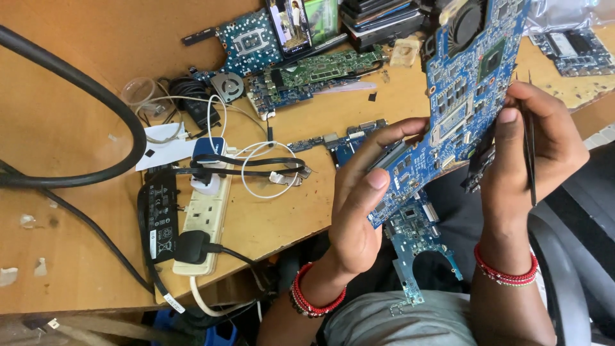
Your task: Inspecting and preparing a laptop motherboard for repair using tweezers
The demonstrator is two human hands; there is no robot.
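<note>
**Board held in both hands**

The left hand (359,211) grips the lower edge of a blue circuit board (458,90), raised above the lap. The right hand (538,154) closes on its right edge, also pinching black tweezers (530,160). Beyond: wooden bench (77,256), power strip (202,221), spare boards (307,77).
</note>
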